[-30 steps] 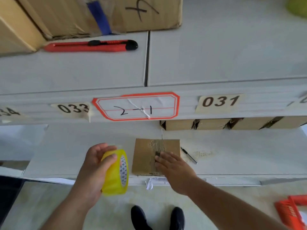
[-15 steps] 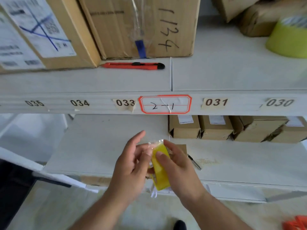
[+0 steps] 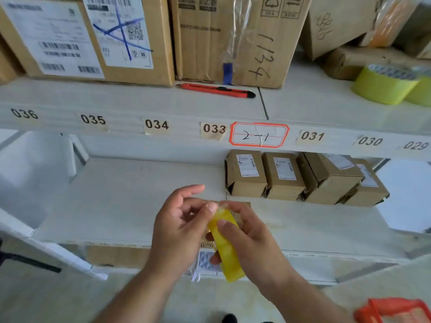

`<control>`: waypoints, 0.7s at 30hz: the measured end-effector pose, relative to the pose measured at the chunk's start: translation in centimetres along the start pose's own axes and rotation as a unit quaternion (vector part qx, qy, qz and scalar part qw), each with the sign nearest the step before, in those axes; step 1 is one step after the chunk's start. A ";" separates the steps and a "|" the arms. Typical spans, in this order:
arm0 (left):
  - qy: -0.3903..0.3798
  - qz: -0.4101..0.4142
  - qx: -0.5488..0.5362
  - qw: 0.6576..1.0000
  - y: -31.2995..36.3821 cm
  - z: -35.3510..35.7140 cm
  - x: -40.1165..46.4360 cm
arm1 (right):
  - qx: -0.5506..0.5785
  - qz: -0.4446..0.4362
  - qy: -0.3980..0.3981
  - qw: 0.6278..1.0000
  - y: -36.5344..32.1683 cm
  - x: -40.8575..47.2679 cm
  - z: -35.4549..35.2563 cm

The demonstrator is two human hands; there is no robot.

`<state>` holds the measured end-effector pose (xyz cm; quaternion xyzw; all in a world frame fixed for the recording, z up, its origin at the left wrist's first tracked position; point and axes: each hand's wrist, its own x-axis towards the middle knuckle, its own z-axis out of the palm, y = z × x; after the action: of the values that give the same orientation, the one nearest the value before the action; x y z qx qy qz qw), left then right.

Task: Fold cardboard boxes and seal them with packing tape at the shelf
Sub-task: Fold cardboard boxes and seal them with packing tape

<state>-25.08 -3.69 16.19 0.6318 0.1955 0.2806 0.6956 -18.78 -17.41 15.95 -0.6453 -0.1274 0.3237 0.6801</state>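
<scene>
Here, two hands (image 3: 210, 231), one tape roll (image 3: 225, 247)

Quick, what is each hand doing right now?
Left hand: pinching the loose end at the top of the yellow roll of packing tape.
Right hand: gripping that roll.

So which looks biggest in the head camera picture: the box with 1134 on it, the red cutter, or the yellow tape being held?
Largest to smallest, as they look:
1. Box marked 1134
2. Yellow tape roll, though it is nearest the camera, so it may look bigger than it is
3. Red cutter, about as long as the tape but thinner
</scene>
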 end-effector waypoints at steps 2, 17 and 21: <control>0.009 -0.009 -0.015 1.000 -0.3 -0.2 -0.5 | 0.006 0.002 -0.003 1.000 0.2 -0.5 0.1; 0.009 0.040 0.156 0.987 -1.6 0.8 -0.1 | 0.075 0.044 -0.021 0.996 0.7 -0.4 -1.1; -0.008 0.092 0.312 0.946 -2.2 -1.2 1.0 | 0.077 0.052 -0.019 0.995 1.2 -0.4 -0.8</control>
<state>-24.75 -2.26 13.94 0.8347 0.2091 0.2632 0.4361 -18.95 -18.28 14.79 -0.5904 -0.0807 0.3795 0.7077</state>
